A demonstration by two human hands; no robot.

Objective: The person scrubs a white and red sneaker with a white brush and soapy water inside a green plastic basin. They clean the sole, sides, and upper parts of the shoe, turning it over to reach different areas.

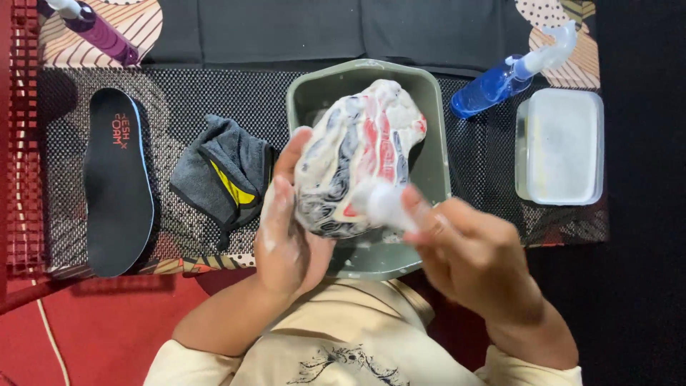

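Note:
A shoe covered in white foam, its sole with black, white and red patches turned up, hangs over a grey-green basin. My left hand, soapy, grips the shoe from its left side. My right hand holds a white brush, blurred, pressed against the near end of the sole.
A black insole lies at the left on a dotted mat. A grey cloth with a yellow stripe sits beside the basin. A blue spray bottle and a white rectangular tub stand at the right. A purple bottle lies top left.

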